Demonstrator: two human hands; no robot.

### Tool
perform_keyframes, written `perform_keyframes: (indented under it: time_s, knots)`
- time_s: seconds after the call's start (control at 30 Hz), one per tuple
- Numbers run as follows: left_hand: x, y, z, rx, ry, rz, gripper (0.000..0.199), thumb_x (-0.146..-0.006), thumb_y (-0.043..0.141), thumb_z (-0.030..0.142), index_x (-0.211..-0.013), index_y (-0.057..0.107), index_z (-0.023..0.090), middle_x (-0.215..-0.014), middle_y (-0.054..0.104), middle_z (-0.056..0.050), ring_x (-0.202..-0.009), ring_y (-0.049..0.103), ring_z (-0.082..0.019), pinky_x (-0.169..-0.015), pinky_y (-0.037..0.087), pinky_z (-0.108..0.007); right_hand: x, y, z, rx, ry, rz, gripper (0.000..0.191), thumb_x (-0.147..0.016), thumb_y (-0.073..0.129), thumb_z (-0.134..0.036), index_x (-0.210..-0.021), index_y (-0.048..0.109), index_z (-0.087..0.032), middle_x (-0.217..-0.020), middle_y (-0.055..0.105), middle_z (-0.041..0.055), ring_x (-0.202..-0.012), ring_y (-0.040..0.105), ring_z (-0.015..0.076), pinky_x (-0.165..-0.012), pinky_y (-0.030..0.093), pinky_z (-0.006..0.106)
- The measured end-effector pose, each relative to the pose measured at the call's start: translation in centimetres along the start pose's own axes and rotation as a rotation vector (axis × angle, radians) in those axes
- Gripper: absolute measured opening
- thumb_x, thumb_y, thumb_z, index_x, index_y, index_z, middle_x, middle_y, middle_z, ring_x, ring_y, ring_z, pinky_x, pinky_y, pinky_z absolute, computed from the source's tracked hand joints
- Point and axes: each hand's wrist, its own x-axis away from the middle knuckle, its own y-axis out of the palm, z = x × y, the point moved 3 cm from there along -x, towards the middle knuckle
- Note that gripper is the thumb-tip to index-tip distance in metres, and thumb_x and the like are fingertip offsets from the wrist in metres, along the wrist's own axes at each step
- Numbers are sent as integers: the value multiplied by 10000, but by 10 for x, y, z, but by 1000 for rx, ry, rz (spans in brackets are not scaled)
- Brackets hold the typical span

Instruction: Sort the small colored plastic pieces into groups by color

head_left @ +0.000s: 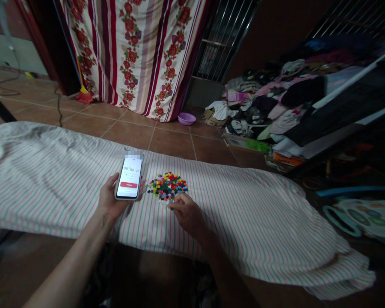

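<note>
The left grip (109,197) is closed around the phone (128,177), and we see its timer screen facing up at us, long axis running away from the wrist, top end leaning slightly right. Just right of this grip lies the pile of small coloured pieces (169,187) on the striped cloth (244,209). At the pile's near edge, here's the right grip (175,202), fingers curled; whether they pinch a piece, we can't tell. Both forearms (75,256) slant inward from below.
</note>
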Motion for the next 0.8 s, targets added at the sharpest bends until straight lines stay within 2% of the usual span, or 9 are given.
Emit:
perform_keyframes:
  time_s: [0.17, 0.27, 0.37, 0.5, 0.63, 0.7, 0.8]
  knots:
    - [1, 2, -1, -3, 0, -13, 545, -823, 492, 345, -1299, 510, 80, -1110, 663, -230, -1013, 647, -365, -733, 582, -504, -3, 3, 13, 42, 59, 80, 340, -863, 439, -101, -1050, 700, -213, -885, 588, 56, -835, 561, 166, -748, 486, 280]
    - [1, 2, -1, -14, -2, -22, 554, -825, 488, 349, -1306, 502, 74, -1112, 662, -236, -1016, 645, -371, -740, 580, -509, -7, 4, 25, 24, 69, 170, 344, -877, 420, -126, -1072, 695, -196, -905, 597, 71, -869, 572, 178, -795, 495, 299]
    - [1, 2, -2, -14, -16, -23, 566, -823, 489, 354, -1323, 486, 89, -1114, 665, -228, -1004, 652, -362, -740, 582, -501, -11, 3, 38, 76, 137, 258, 313, -899, 432, -200, -1067, 696, -198, -978, 596, 96, -939, 560, 205, -866, 483, 347]
    - [0, 2, -3, 19, -50, -43, 575, -826, 483, 352, -1352, 457, 119, -1102, 677, -208, -973, 668, -338, -746, 580, -489, -13, 9, 50, 171, 248, 367, 307, -932, 434, -320, -1054, 686, -192, -1190, 548, 143, -1114, 486, 273, -957, 418, 480]
    - [1, 4, -3, 18, -52, -47, 579, -834, 465, 358, -1362, 442, 120, -1070, 688, -201, -973, 668, -335, -760, 571, -499, -12, 25, 57, 179, 339, 510, 312, -958, 393, -347, -978, 677, -219, -1312, 493, 128, -1281, 349, 318, -975, 371, 569]
    - [1, 5, -3, 2, -38, -39, 580, -839, 456, 361, -1359, 443, 105, -1047, 691, -207, -956, 671, -334, -750, 571, -495, -12, 32, 61, 179, 361, 526, 328, -964, 377, -355, -969, 676, -219, -1334, 479, 127, -1319, 308, 327, -993, 347, 592]
    - [3, 6, -3, -22, -21, -33, 578, -841, 455, 356, -1348, 452, 78, -1027, 690, -223, -934, 675, -332, -747, 569, -486, -13, 40, 69, 166, 342, 459, 345, -965, 374, -375, -989, 686, -229, -1354, 465, 115, -1344, 283, 319, -1012, 342, 587]
